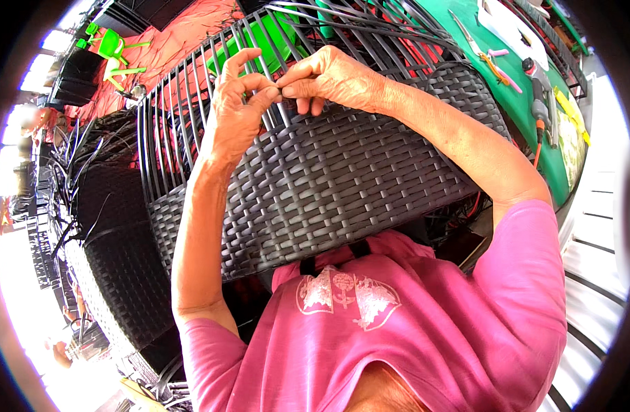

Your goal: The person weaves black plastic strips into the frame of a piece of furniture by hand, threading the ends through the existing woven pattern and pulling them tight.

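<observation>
"Weaving, is it?"

"I judge so: my left fingers [243,58] and right fingers [305,67] meet, tips nearly closed, over the black woven panel [356,172] lying before me. I can't tell what, if anything, they pinch."

"And next?"

"That calls for a steady grip and passage between the bare ribs [283,114]."

The woven panel [342,178] was dark grey to black and slightly glossy, its flat strands crossing in a tight, staggered pattern. Bare strips [283,114], narrow and roughly parallel, ran out from the panel's far edge with open gaps between them. Long black strands [377,12] lay bunched and unwoven across these, beyond the panel's far right part.
</observation>
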A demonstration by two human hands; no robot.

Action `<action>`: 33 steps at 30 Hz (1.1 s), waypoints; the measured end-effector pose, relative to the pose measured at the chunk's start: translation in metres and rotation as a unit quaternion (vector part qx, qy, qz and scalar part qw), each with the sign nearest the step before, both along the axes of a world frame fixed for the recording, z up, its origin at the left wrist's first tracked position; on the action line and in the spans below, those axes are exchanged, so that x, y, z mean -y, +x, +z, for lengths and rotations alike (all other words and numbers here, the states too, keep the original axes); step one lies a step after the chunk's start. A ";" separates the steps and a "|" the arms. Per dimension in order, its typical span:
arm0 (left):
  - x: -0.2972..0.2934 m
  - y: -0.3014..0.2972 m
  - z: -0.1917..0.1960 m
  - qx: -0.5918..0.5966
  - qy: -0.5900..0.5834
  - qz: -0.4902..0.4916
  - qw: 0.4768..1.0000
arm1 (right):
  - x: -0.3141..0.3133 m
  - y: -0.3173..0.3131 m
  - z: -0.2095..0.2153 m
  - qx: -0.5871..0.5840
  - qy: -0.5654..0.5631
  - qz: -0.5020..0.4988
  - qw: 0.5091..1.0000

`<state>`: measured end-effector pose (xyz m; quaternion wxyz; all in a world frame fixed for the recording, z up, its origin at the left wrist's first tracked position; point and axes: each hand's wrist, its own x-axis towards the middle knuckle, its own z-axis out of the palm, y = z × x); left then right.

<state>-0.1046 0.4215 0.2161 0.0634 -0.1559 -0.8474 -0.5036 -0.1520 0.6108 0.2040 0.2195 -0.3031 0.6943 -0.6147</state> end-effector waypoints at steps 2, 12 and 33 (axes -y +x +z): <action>0.005 0.006 -0.005 0.027 0.023 0.008 0.999 | 0.003 -0.003 0.000 0.001 0.013 0.000 1.000; 0.020 0.006 -0.060 -0.116 -0.185 0.104 0.970 | 0.025 -0.009 0.020 -0.134 0.267 0.016 0.954; 0.039 0.013 -0.063 0.024 -0.048 0.065 0.996 | 0.014 -0.020 0.005 0.062 0.078 0.017 0.995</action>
